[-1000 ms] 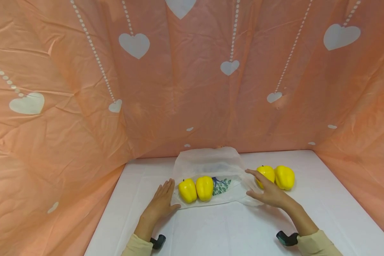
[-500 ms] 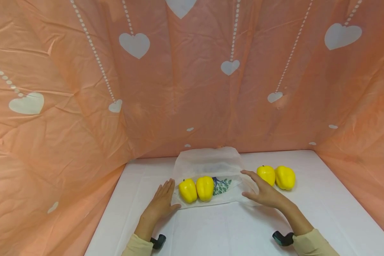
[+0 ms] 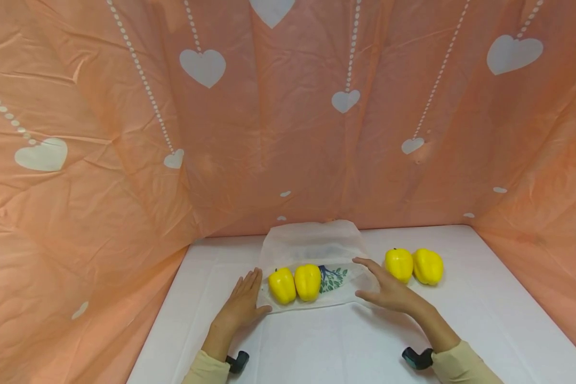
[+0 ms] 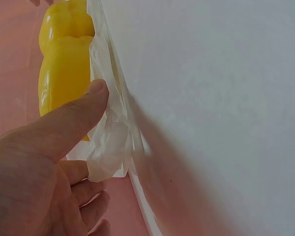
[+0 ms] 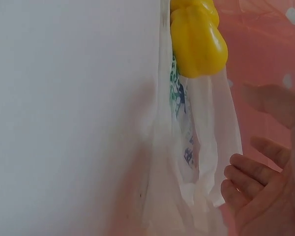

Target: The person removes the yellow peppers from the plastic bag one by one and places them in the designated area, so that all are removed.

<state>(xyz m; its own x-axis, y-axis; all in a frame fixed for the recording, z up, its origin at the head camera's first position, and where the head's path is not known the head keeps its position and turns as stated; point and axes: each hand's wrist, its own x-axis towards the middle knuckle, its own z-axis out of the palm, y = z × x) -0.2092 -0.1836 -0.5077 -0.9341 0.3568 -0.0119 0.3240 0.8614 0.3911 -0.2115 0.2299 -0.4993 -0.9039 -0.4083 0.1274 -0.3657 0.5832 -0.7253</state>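
Note:
A translucent white plastic bag (image 3: 312, 240) with a printed green-leaved tree lies on the table. Two yellow bell peppers (image 3: 308, 282) sit side by side on its left part. My left hand (image 3: 242, 301) rests at the bag's left end, fingers straight. In the left wrist view its thumb touches the crumpled bag edge (image 4: 110, 137), close to a pepper (image 4: 64, 76). Over the bag's right end is my right hand (image 3: 389, 290), thumb and fingers spread, holding nothing. The right wrist view shows its fingers (image 5: 250, 172) beside the plastic.
Two more yellow bell peppers (image 3: 428, 266) stand together on the white table (image 3: 312, 346), right of the bag and behind my right hand. An orange sheet (image 3: 288, 133) with white hearts hangs behind and along both sides of the table.
My right hand has moved left, away from the right-hand pair of peppers and farther over the bag's right end. The left hand and the peppers stay where they were.

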